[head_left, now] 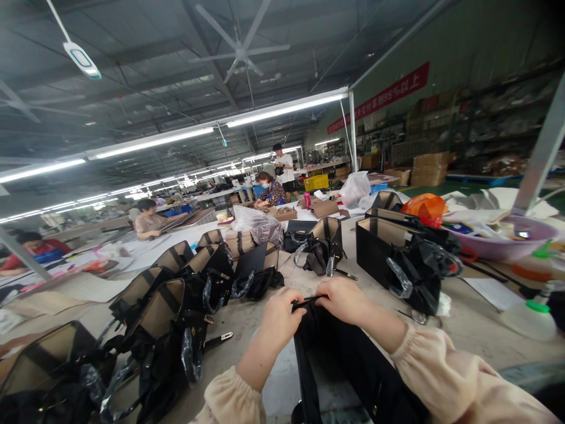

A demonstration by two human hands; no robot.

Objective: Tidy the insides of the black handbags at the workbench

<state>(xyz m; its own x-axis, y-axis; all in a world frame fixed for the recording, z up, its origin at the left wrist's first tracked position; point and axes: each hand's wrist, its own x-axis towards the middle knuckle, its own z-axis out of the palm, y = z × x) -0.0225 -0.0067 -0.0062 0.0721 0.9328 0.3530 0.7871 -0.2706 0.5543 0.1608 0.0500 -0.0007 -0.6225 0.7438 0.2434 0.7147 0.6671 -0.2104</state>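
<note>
Both of my hands are at the far edge of a black bag piece (353, 347), which hangs open toward me at the front of the table. My left hand (282, 315) pinches the edge at its left corner, thumb and fingers together. Close beside it, my right hand (342, 299) grips the same edge with curled fingers. Beyond my hands sits a black handbag (324, 241) with plastic-wrapped handles. A larger black handbag (397, 253) stands to the right, its handle also wrapped in clear plastic.
Several unfinished black bags (154, 312) with tan linings crowd the left side. A purple basin (507, 235), a bottle with a green cap (532, 318) and a white paper sheet (492, 293) lie right. Co-workers (150, 221) sit at tables farther back; a metal post (541, 147) rises at right.
</note>
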